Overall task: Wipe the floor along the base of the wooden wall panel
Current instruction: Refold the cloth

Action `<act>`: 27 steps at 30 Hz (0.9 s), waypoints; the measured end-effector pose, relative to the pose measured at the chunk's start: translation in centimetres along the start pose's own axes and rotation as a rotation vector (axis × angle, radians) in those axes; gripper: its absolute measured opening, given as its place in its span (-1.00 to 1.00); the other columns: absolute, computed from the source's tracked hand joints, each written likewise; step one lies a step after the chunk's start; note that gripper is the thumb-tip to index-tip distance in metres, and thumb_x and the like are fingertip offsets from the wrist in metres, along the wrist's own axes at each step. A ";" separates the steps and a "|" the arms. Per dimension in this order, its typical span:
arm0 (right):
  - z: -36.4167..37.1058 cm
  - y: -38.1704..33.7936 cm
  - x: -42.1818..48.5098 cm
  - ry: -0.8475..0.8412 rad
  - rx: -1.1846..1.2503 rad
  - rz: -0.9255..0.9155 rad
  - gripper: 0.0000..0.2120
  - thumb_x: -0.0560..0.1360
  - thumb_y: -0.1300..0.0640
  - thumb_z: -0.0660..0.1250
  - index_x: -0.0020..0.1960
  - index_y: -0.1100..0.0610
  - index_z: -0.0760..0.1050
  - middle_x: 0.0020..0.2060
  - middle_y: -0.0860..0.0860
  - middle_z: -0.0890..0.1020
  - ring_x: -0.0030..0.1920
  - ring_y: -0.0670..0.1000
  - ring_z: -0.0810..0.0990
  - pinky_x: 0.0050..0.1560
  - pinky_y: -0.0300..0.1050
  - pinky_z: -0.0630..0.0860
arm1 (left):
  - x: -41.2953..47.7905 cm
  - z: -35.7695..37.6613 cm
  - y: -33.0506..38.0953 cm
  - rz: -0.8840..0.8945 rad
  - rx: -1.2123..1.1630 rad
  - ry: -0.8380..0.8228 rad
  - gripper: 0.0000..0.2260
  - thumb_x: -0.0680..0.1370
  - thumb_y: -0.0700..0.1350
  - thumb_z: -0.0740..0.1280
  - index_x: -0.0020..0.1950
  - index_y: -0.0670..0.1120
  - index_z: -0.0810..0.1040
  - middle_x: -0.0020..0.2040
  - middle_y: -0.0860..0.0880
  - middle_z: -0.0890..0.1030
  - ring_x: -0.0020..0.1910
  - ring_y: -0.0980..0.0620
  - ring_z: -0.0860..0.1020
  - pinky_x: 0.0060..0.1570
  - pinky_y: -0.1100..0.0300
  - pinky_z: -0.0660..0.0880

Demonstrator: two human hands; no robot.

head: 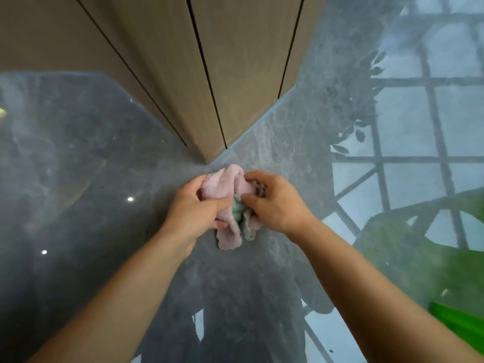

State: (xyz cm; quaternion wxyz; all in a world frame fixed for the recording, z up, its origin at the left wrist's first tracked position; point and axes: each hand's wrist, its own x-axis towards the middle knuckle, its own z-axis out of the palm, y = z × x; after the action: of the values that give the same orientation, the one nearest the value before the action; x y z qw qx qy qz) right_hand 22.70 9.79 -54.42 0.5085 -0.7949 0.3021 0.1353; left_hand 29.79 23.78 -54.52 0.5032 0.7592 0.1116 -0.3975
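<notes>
A crumpled pink cloth (227, 187) with a green inner side is held above the glossy grey marble floor (86, 158), just in front of the outer corner of the brown wooden wall panel (183, 74). My left hand (195, 208) grips its left part and my right hand (275, 203) pinches its right part. A loose end of the cloth hangs down between my wrists. The panel's base runs away to the upper left and upper right from that corner.
The polished floor mirrors a window grid (419, 158) and plant leaves (358, 100) on the right. A bright green object (458, 326) sits at the lower right edge. Small ceiling-light reflections dot the floor on the left.
</notes>
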 end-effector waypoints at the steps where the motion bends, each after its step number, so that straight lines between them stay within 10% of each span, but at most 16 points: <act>1: -0.7 0.4 -0.9 0.019 0.039 0.035 -0.67 0.49 0.22 0.38 0.25 0.08 0.55 0.08 0.07 0.66 0.10 0.12 0.62 0.22 0.02 0.52 | -0.4 0.5 0.3 0.001 -0.023 -0.056 -0.66 0.49 -0.31 0.44 0.19 0.02 0.59 0.09 -0.07 0.71 -0.11 -0.01 0.72 -0.28 0.11 0.67; 9: -14.9 -5.3 -19.4 0.254 0.196 0.209 -0.75 0.49 0.25 0.39 0.09 -0.02 0.60 -0.14 0.19 0.67 -0.26 0.18 0.70 -0.14 0.06 0.64 | -17.5 6.0 10.5 -0.026 -0.019 -0.399 -0.73 0.51 -0.34 0.40 0.06 0.01 0.63 0.06 -0.11 0.74 -0.05 -0.04 0.72 -0.26 0.06 0.69; 17: -28.9 -18.3 -42.5 0.522 0.288 0.331 -0.74 0.48 0.22 0.42 0.12 -0.03 0.61 -0.15 0.03 0.64 -0.23 0.07 0.64 -0.03 0.04 0.61 | -41.9 9.1 26.8 -0.002 0.233 -0.583 -0.72 0.48 -0.28 0.43 0.11 0.02 0.63 0.06 -0.10 0.74 0.01 -0.10 0.73 -0.18 -0.03 0.69; 27: -37.1 -8.6 -51.5 0.953 0.171 0.406 -0.68 0.44 0.24 0.38 0.18 0.05 0.58 -0.02 0.13 0.63 -0.06 0.19 0.60 0.06 0.18 0.54 | -49.0 26.5 26.2 0.087 0.227 -0.799 -0.75 0.50 -0.35 0.39 0.04 -0.02 0.61 -0.16 0.02 0.76 -0.17 0.03 0.73 -0.27 0.06 0.69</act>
State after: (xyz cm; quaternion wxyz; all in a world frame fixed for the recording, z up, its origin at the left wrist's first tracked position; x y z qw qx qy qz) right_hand -15.68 -3.02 -4.72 0.3411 -0.6494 0.6578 -0.1708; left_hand -0.59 0.13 -6.46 0.4364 0.5998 -0.1693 -0.6489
